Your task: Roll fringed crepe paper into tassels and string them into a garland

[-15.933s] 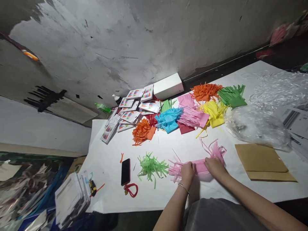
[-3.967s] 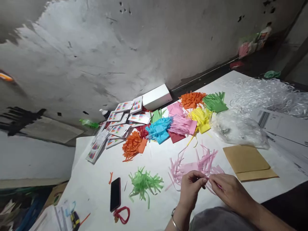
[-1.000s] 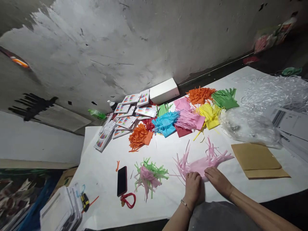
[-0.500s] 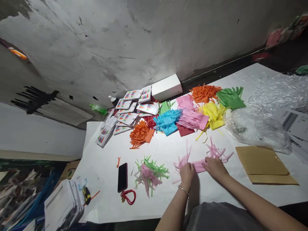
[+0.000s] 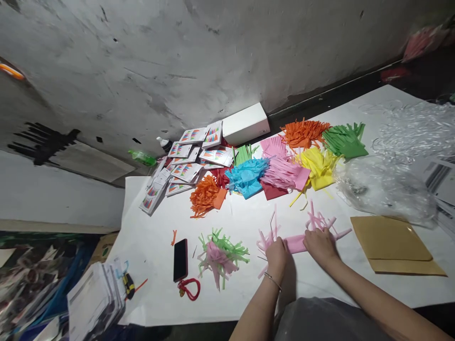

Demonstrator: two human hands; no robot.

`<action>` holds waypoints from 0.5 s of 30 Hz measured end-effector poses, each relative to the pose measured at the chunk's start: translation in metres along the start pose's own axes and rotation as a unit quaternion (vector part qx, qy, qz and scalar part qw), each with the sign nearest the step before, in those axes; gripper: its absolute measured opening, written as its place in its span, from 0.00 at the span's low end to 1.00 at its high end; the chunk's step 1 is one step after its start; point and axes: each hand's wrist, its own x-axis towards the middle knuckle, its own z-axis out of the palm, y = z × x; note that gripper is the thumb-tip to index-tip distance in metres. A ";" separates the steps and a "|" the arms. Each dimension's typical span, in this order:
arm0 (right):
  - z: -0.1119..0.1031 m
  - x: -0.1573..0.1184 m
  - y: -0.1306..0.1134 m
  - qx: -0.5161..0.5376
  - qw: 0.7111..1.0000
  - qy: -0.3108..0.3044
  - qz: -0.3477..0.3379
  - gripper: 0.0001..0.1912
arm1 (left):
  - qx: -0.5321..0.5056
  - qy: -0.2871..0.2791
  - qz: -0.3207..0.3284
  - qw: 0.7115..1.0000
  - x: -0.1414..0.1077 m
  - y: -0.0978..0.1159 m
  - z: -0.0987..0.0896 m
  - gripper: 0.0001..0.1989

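A pink fringed tissue paper (image 5: 295,243) lies rolled into a narrow tube on the white sheet (image 5: 249,289) in front of me. My left hand (image 5: 276,253) presses on its left end and my right hand (image 5: 319,243) presses on its right end. Pink fringe strips stick out past both hands. To the left lies a small pile of finished tassels (image 5: 221,252), a pink one on top of a green one.
Stacks of fringed paper in orange, blue, pink, yellow and green (image 5: 284,166) lie at the back, beside printed cards (image 5: 185,166) and a white box (image 5: 245,124). A phone (image 5: 180,259), a red loop (image 5: 189,289), brown envelopes (image 5: 394,245) and clear plastic bags (image 5: 384,189) surround me.
The flat pink fringed sheet has been rolled up away from me into a tight tube under both hands. Since several seconds ago, a pink tassel has been added onto the green one.
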 end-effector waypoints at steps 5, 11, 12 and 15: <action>0.007 0.004 0.003 0.004 0.999 0.050 0.018 0.06 | 0.015 -0.005 -0.001 1.000 0.007 -0.001 0.002 0.16; 0.025 -0.010 0.002 0.062 0.976 0.158 -0.137 0.16 | 0.019 0.002 0.004 1.000 0.011 -0.003 0.005 0.14; 0.031 -0.014 0.001 0.075 0.965 0.166 -0.189 0.18 | 0.019 0.005 0.006 1.000 0.012 -0.003 0.005 0.14; 0.049 -0.025 0.000 0.101 0.935 0.189 -0.282 0.20 | 0.018 0.022 0.016 0.999 0.011 -0.006 0.003 0.13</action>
